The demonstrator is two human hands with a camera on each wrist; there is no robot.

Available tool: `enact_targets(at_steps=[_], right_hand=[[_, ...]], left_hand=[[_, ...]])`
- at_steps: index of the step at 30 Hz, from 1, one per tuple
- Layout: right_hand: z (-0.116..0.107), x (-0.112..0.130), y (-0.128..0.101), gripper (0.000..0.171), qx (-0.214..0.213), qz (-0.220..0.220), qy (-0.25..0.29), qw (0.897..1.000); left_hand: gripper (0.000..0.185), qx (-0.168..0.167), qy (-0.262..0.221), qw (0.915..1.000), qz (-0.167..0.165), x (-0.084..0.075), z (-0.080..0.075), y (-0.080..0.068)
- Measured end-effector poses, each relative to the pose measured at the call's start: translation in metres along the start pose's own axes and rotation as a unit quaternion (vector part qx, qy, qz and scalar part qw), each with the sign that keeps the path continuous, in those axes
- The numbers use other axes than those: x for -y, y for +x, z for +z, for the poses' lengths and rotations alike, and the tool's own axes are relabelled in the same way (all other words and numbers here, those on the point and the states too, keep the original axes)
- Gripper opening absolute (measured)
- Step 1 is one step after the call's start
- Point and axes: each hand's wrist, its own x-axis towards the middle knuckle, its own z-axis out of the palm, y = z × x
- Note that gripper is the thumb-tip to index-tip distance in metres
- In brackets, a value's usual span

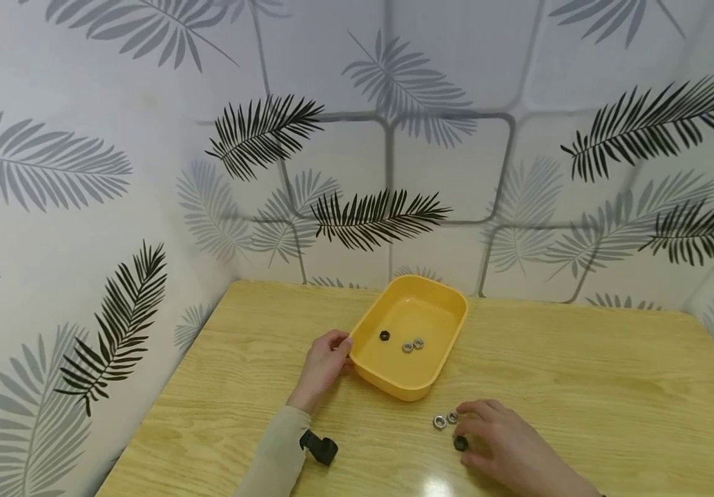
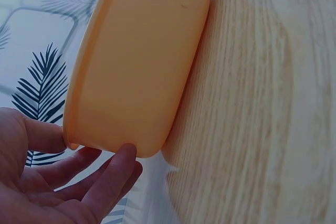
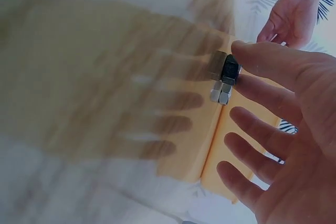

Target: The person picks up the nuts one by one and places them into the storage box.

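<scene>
Table (image 1: 581,386) of pale wood grain under everything, backed by walls (image 1: 83,172) papered in palm fronds. Yellow plastic tray (image 1: 450,324) next in size, sitting just beyond both hands, steadied at its near-left corner by the left hand (image 1: 326,362): thumb over the rim, fingers (image 2: 113,174) pressed against the outer wall, a light curled hold as seen from the left wrist. Inside the tray, well forward of that hold, one black nut (image 1: 384,335) and two silver nuts (image 1: 413,344) touching each other. Right hand (image 1: 506,445) flat and relaxed on the wood nearer the body, fingers spread and holding nothing; fingertip (image 3: 247,56) touching the black hex nut (image 1: 460,443), with two loose silver hex nuts (image 1: 445,419) just beyond the fingertips, between hand and tray. Black clip-like part (image 1: 318,447) lying beside the left sleeve (image 1: 276,455), untouched. Nuts judged small, hard, light for their size, smooth-faced and prone to skid or roll on the slick tabletop; best pinched across two opposite flats between thumb and forefinger, one at a time, or slid to the fingertips first. Tray likely light and stiff, apt to slide if bumped, hence sensibly held at the rim.
</scene>
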Motion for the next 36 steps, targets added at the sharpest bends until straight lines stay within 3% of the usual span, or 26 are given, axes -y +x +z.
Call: enact_targets(at_steps=[18, 27, 36], right_hand=[[0.003, -0.002, 0.001, 0.022, 0.013, 0.007, -0.009, 1.000], [-0.003, 0.003, -0.002, 0.016, 0.040, 0.039, 0.003, 0.998], [-0.008, 0.003, -0.006, 0.023, -0.026, 0.003, -0.019, 0.999]], left_hand=[[0.029, 0.005, -0.004, 1.0000, 0.005, 0.001, 0.000, 0.002], [0.029, 0.012, -0.005, 0.9999, 0.003, 0.004, 0.000, 0.001], [0.029, 0.012, 0.000, 0.9999, 0.002, 0.006, -0.001, 0.004]])
